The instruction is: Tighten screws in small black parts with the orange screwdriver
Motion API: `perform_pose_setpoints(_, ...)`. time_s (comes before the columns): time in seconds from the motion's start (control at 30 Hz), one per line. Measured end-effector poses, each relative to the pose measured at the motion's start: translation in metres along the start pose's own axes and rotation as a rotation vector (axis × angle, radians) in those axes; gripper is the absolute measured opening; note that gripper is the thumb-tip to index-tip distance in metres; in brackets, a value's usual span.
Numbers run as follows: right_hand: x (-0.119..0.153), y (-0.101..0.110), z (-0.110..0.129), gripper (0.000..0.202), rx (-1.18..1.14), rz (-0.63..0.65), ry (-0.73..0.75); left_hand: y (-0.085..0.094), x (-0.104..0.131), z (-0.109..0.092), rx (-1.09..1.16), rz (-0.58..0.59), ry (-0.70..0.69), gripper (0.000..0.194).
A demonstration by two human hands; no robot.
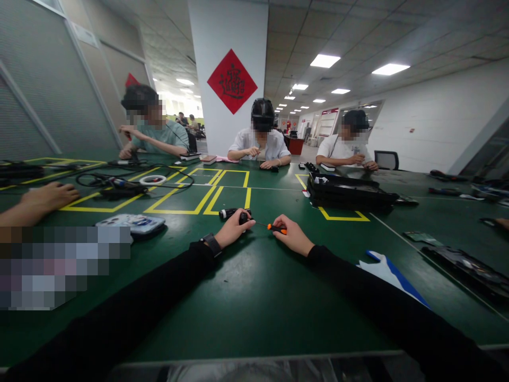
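Observation:
My right hand (293, 234) is closed around the orange-and-black handle of a screwdriver (277, 229). Its thin shaft points left, and the tip reaches my left hand (234, 229). Between the fingers of that left hand is a small black part (243, 218), mostly covered, so its kind does not show. Just behind the left hand lies a black cylindrical piece with a white end (227, 213); whether it touches the hand I cannot tell. Both hands are above the green tabletop (238, 297).
A patterned case (133, 224) lies left, near another person's hand (51, 197). Black cables and a white ring (152, 180) are farther back. A long black housing (352, 191) stands back right; a blue-and-white piece (393, 276) and a black board assembly (469, 270) lie right. Several people sit around.

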State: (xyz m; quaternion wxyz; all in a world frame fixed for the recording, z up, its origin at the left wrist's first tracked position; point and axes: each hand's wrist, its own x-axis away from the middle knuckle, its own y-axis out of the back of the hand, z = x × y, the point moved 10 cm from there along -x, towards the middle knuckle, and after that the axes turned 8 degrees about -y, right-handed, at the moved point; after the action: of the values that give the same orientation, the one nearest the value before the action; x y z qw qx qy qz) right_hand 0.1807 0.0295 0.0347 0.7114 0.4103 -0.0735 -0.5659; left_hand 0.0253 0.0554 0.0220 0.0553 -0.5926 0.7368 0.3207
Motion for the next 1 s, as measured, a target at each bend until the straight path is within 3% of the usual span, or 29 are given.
perform_pose_setpoints(0.3, -0.0034, -0.0024, -0.0003, 0.024, 0.188, -0.035, 0.039, -0.0002, 0.0001, -0.0010, -0.026, 0.002, -0.002, 0.032)
perform_pose_setpoints(0.47, 0.0009, -0.0014, 0.0050, 0.012, 0.152, -0.037, 0.073, -0.0002, 0.0007, 0.0027, -0.004, 0.000, 0.022, 0.033)
perform_pose_setpoints(0.87, -0.0023, -0.0007, -0.0005, 0.022, 0.190, -0.054, 0.021, -0.0012, 0.0010, -0.0009, -0.014, 0.016, -0.004, 0.032)
perform_pose_setpoints(1.0, -0.0015, -0.0007, 0.0000, 0.013, 0.208, -0.053, 0.035, -0.0008, 0.0013, 0.0015, -0.006, 0.010, 0.015, 0.033)
